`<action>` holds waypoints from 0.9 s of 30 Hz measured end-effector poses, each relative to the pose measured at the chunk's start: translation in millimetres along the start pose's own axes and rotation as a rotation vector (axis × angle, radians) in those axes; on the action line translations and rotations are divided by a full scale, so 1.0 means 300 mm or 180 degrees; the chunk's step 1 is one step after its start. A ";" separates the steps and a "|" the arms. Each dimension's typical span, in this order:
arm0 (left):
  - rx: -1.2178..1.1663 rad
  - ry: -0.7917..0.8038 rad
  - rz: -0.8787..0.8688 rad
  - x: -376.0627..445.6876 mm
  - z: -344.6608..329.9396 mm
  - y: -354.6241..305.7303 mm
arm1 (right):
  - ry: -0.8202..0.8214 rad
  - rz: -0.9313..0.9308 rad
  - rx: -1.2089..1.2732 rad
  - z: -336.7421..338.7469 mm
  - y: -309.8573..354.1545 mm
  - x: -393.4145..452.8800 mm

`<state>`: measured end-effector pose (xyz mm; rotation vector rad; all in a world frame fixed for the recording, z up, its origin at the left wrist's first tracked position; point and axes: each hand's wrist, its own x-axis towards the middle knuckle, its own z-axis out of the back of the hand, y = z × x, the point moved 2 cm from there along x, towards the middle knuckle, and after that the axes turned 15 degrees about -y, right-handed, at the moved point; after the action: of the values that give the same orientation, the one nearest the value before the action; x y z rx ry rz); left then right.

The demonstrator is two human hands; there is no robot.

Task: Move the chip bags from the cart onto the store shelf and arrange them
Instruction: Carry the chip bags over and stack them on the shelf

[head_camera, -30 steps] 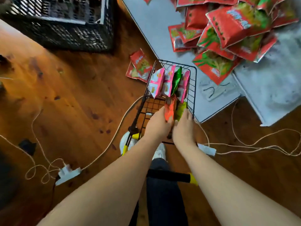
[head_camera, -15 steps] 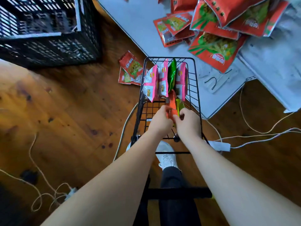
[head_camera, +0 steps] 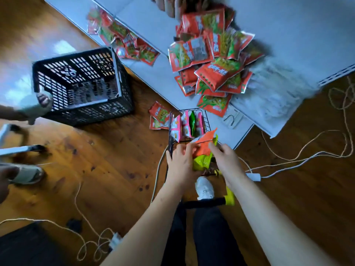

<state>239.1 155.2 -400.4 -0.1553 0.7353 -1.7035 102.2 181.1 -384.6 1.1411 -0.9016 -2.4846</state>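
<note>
Head view, sole entry.

Step in hand: removal of bags from the cart [head_camera: 171, 131]. Judged early-to-middle in the task, since a row of bags stays upright in the cart and a loose heap already lies on the shelf.

Left hand [head_camera: 181, 163]: fingers curled, closed on the near side of an orange bag [head_camera: 204, 144] and a lime-green bag [head_camera: 201, 162], thumb on top. Forearm reaches forward from the lower frame, wrist roughly straight.

Right hand [head_camera: 226, 160]: fingers partly closed, fingertips [head_camera: 212, 145] pinching the far edge of the orange bag. How firmly it also holds the green one cannot be told. Forearm angles in from the lower right.

Held bags: lifted clear above the rear of the cart, between the two hands, tilted.

Remaining stock in cart: pink bags [head_camera: 177, 129] and one dark green bag [head_camera: 192, 122], standing on edge at the front end.

Shelf [head_camera: 146, 18]: pale, low, just beyond the cart; carries a disordered pile of red bags [head_camera: 211, 62].

Stray items: two red bags on the floor [head_camera: 160, 117], beside the cart and off the shelf.

Next move calls for: carrying both bags forward over the standing row without knocking it, setting them on a bare part of the shelf, then straightening the heap.

Adjacent: black crate [head_camera: 82, 85], well to the left.
</note>
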 end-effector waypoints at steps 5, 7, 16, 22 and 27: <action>-0.1516 0.0153 0.0337 -0.140 0.366 -0.289 | -0.0104 0.0140 0.0232 0.327 0.218 -0.257; -0.2149 0.0257 0.0568 -0.216 0.473 -0.427 | -0.0219 0.0551 0.0137 0.472 0.272 -0.350; -0.2637 0.1127 0.0581 -0.532 0.406 -1.205 | -0.0265 0.0688 0.1143 1.345 0.158 -0.537; -0.2611 0.1875 -0.0048 -0.828 0.065 -1.866 | -0.1166 0.0563 0.1461 2.035 -0.150 -0.591; -0.2411 0.2108 -0.0675 -1.009 -0.250 -2.317 | -0.2530 0.0306 0.1737 2.466 -0.387 -0.552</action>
<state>-292.3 522.2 3.9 -0.1952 1.9022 -1.5922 -344.4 665.2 8.4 0.1340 -1.8618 -2.6903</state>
